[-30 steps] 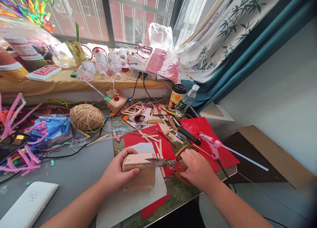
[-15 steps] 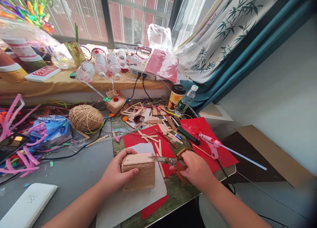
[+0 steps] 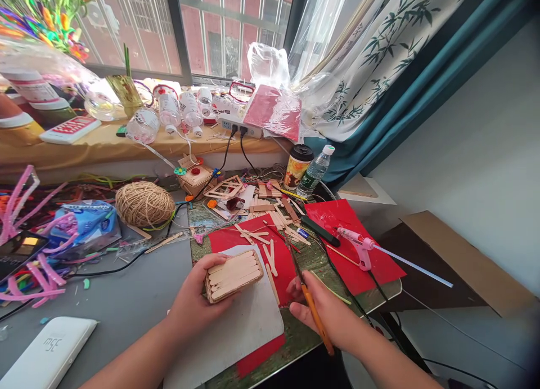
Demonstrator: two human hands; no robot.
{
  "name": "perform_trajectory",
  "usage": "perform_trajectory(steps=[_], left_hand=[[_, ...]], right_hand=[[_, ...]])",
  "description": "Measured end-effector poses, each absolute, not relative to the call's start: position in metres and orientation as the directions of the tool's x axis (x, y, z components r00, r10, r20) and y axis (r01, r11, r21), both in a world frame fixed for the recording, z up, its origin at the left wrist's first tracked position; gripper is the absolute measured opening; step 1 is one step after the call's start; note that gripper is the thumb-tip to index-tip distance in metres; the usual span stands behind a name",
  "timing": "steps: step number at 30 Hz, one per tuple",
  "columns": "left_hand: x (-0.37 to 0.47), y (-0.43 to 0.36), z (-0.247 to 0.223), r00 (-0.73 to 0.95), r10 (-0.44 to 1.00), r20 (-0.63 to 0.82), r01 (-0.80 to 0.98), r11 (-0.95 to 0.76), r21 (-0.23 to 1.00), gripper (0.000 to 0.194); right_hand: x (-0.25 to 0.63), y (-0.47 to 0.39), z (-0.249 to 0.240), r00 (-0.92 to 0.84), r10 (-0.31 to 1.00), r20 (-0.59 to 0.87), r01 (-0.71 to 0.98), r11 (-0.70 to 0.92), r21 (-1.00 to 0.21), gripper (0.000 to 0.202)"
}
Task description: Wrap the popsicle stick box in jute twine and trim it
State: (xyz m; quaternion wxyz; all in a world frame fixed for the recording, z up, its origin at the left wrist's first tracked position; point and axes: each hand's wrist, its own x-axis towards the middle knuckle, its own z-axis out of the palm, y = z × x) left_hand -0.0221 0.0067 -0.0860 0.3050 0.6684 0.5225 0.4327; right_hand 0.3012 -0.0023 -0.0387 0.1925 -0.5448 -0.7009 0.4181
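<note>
My left hand is wrapped around a small box of craft sticks. Its top, a row of pale sticks side by side, is tilted up towards me, and brown twine or cardboard runs round the edge below. To the right, my right hand holds a pair of scissors by the orange handles, seen edge-on with the blades pointing away from me. The blades are apart from the box. Beneath the box lies a white board on red paper, where several loose craft sticks rest.
A pink glue gun lies on red paper at the right, its cord running to the table edge. Behind are a stick pile, a water bottle and a lidded cup. A twine ball and a white power bank sit left.
The scissors have moved away from the box and turned edge-on, pointing away from me. My left hand has tipped the box so that its stick-covered top faces me.
</note>
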Motion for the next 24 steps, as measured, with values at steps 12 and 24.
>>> perform_trajectory(steps=[12, 24], left_hand=[[-0.020, 0.003, -0.091, 0.076, 0.918, 0.389, 0.571, -0.360, 0.738, 0.052], [-0.021, 0.007, -0.085, 0.095, 0.936, 0.339, 0.573, -0.330, 0.751, 0.054]], right_hand=[[0.287, -0.006, -0.024, -0.270, 0.963, 0.013, 0.913, 0.260, -0.314, 0.047], [0.288, 0.006, -0.025, -0.314, 0.949, -0.037, 0.924, 0.296, -0.241, 0.037]])
